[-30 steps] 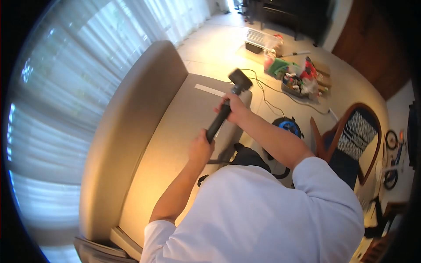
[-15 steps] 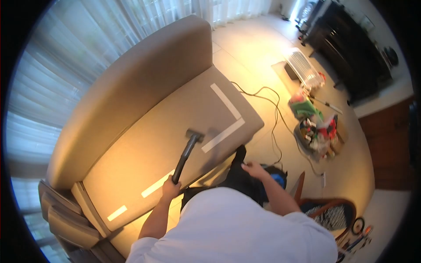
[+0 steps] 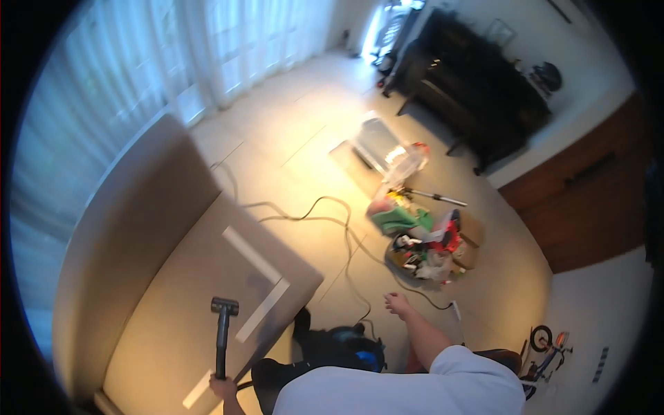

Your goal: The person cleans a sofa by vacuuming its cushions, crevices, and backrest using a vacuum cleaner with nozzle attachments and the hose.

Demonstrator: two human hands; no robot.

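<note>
My left hand (image 3: 223, 389) is wrapped round the black handle of a vacuum cleaner hose attachment (image 3: 221, 340). Its wide head (image 3: 225, 306) is on or just over the seat of a beige sofa (image 3: 155, 339). Pale strips (image 3: 252, 256) lie on the seat, forming a corner near its end, with another piece beside my left hand. My right hand (image 3: 398, 305) is stretched out over the floor, holding nothing, its fingers loosely apart and slightly blurred. Below it, close to my legs, stands a black and blue vacuum cleaner (image 3: 356, 348).
A cable (image 3: 325, 200) winds over the tiled floor to a power strip (image 3: 454, 309). Ahead are a tub of mixed items (image 3: 422, 266), a green bag (image 3: 401, 220), a white heater-like unit (image 3: 379, 144) and a dark piano (image 3: 477, 90). A small bicycle (image 3: 546, 356) is at right.
The view has swung right, so the sofa sits further left and lower. My right hand has moved from beside my leg out over the floor. My left hand still grips the attachment.
</note>
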